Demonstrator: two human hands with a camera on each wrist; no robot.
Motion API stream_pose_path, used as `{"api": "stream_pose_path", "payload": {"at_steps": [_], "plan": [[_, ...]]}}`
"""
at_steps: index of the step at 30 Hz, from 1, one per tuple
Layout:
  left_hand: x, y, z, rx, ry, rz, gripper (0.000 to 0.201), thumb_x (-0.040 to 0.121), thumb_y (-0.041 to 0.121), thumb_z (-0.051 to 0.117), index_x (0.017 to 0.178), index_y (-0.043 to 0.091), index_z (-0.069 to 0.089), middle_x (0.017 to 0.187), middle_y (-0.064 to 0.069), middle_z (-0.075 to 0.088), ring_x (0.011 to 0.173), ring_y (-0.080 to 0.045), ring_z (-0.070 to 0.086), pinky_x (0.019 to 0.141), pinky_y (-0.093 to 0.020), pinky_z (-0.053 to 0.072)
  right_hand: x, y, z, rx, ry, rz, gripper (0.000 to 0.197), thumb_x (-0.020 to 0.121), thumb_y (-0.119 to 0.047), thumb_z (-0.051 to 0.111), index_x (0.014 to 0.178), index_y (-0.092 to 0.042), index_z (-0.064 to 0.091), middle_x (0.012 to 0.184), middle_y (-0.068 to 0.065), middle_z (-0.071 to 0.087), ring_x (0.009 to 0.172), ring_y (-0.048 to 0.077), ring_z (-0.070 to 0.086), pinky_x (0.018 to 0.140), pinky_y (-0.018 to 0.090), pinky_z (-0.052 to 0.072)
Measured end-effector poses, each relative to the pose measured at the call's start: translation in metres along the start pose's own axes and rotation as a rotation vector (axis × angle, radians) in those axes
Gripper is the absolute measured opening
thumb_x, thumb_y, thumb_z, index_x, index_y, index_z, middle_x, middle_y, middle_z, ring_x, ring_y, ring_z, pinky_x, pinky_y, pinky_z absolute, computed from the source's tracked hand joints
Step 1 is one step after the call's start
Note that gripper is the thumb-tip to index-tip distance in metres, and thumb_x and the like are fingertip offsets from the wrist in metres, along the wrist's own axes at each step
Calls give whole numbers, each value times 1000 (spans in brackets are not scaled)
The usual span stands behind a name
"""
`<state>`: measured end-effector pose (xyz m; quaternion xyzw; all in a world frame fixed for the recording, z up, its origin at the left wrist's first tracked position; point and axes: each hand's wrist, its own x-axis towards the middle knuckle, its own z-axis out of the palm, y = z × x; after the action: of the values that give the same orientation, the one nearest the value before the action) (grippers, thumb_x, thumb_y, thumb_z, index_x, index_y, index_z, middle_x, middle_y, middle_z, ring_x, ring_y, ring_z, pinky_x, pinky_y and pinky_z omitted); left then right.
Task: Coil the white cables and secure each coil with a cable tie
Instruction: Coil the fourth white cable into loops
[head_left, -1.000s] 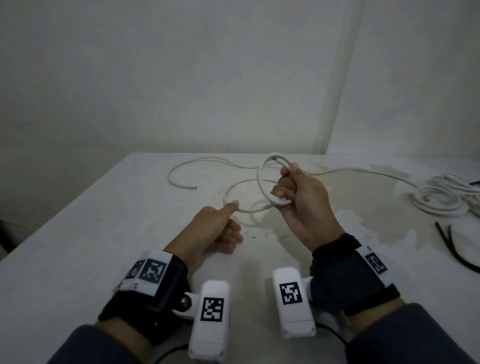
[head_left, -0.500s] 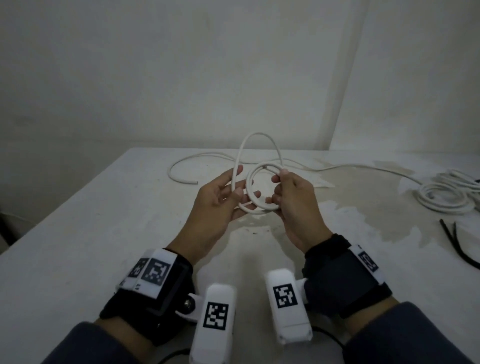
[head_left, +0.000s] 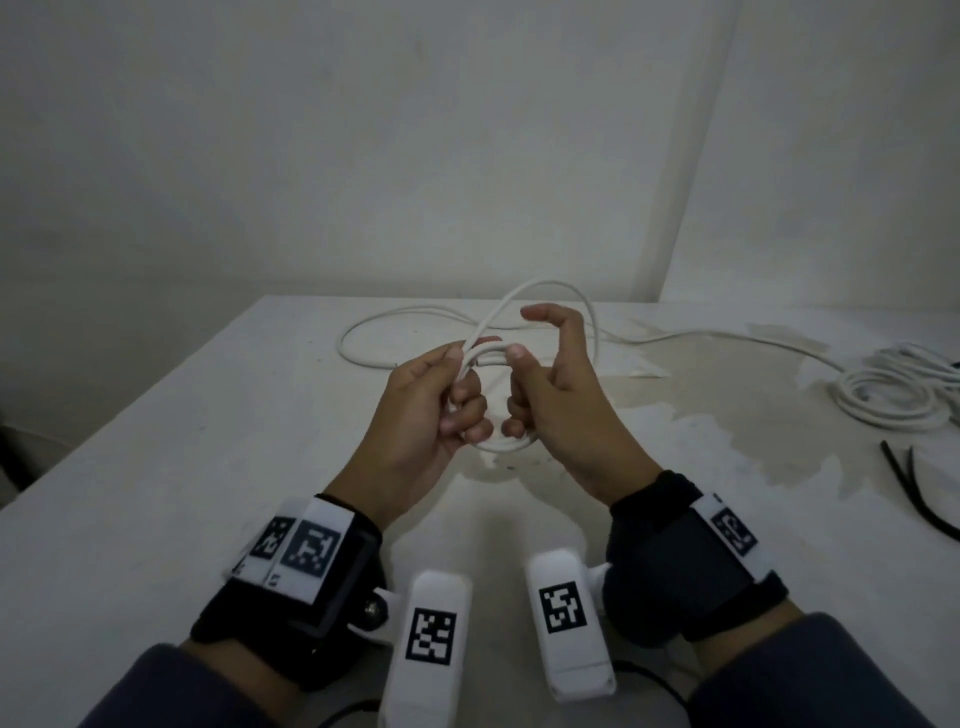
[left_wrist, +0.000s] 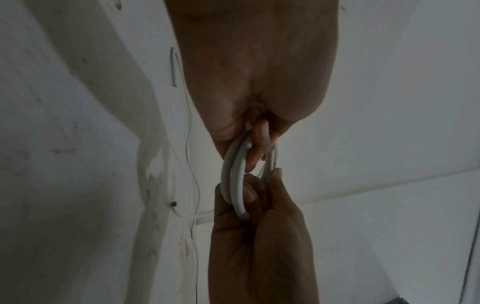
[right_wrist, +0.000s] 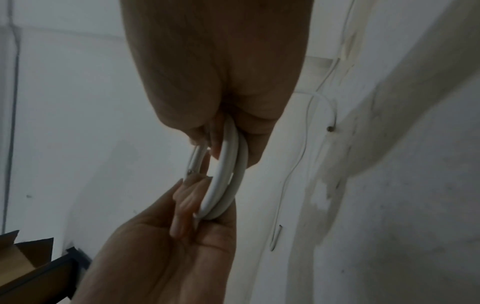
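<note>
Closest to you, your left hand (head_left: 426, 410) and your right hand (head_left: 563, 410) are raised above the table (head_left: 156, 493), facing each other. Between them you hold the small coil (head_left: 498, 444) of white cable. Your left fingers (left_wrist: 255, 148) are curled around its left side, with the thumb pressing the strands near the top. Your right hand grips the right side: the lower fingers (right_wrist: 215, 139) curl through the loops, while the index finger is lifted free and bent. In the wrist views the coil shows two loops lying side by side.

Behind your hands one larger loop (head_left: 550, 291) rises from the coil. Further away, the loose cable (head_left: 374, 322) lies in a curve on the table. At the far right another coiled white cable (head_left: 893, 395) rests on the table, and black cable ties (head_left: 904, 478) lie near it.
</note>
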<state>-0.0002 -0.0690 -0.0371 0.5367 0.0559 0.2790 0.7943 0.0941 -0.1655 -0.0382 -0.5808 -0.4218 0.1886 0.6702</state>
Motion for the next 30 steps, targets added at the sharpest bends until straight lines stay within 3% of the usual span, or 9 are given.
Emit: {"api": "stream_pose_path", "payload": {"at_steps": [7,10,12,16,20,22,24,27,30], "plan": [[0,6,2,276,104,40,21,98,10,31,88,8,49,45,5,27,37,-9,21,39,-20,26,-2,-1,4,-6,-112,18,46,102,-20,40,141,-43,30,53,-6,34,49,8,37,56,23,46],[-1,7,2,322,134,15,31,100,17,37,70,12,39,44,5,25,36,-9,21,39,-20,25,-4,-2,6,-17,-129,38,42,102,-22,42,141,-35,30,50,-9,36,49,7,38,60,25,47],[-2,6,2,370,135,43,37,100,24,42,65,14,43,44,6,27,37,-9,23,39,-19,26,-4,-2,7,-20,-113,43,36,102,-22,42,136,-27,31,48,-11,37,46,6,38,60,26,47],[-3,3,1,514,117,134,28,98,26,48,79,11,62,43,9,34,37,-7,29,40,-21,31,-3,-4,7,4,-58,32,25,101,-21,44,123,-18,32,47,-10,42,46,7,39,58,28,48],[0,2,-4,794,180,343,29,97,26,50,70,18,58,49,12,51,40,-4,43,45,-22,36,-3,-7,7,-27,-31,1,14,99,-25,47,106,-21,36,56,2,57,52,15,55,59,31,52],[1,1,-8,955,193,475,29,97,27,49,70,18,57,57,9,54,48,-8,50,49,-17,37,-2,-8,4,-166,17,-48,14,96,-31,53,101,-26,41,67,8,66,61,18,65,59,34,56],[1,1,-12,1036,199,549,30,97,27,50,72,11,57,59,3,54,56,-11,50,50,-15,35,0,-8,-4,-395,102,-138,12,92,-35,59,101,-31,54,69,1,67,61,11,66,57,29,56],[2,0,-13,1092,164,584,32,96,25,52,71,4,56,55,5,48,55,-8,46,50,-13,33,3,-10,-21,-743,251,-287,16,89,-36,64,103,-32,72,61,-13,59,55,7,56,60,20,42],[2,0,-13,1114,120,622,38,93,32,48,74,1,58,56,1,50,59,-13,48,50,-12,32,5,-10,-28,-963,402,-465,15,84,-36,70,93,-28,76,73,-5,47,73,14,44,64,23,28]]}}
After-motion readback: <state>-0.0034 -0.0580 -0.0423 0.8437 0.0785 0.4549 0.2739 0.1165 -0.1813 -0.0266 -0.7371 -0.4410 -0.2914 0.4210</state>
